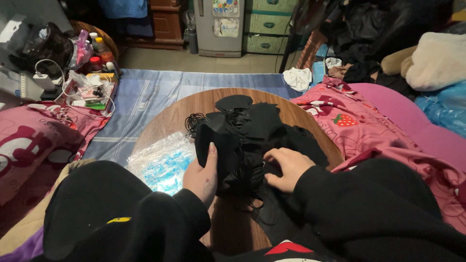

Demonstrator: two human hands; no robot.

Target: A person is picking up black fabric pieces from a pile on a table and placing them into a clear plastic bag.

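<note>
Both arms are covered to the wrist by long, loose black sleeves of soft, matte fabric; the left hand point(204, 177) and right hand point(286, 167) are bare, without gloves, rings or a watch. The left sleeve carries a small yellow mark near the elbow. A red-and-white printed motif shows on the black garment at the chest.

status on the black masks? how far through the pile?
Done: cannot tell; no finished stack shows. In hand: the left hand holds a black face mask upright, while the right hand presses on the loose pile of masks on the round wooden table. Left: most of that pile; the clear plastic bags lie alongside.
</note>
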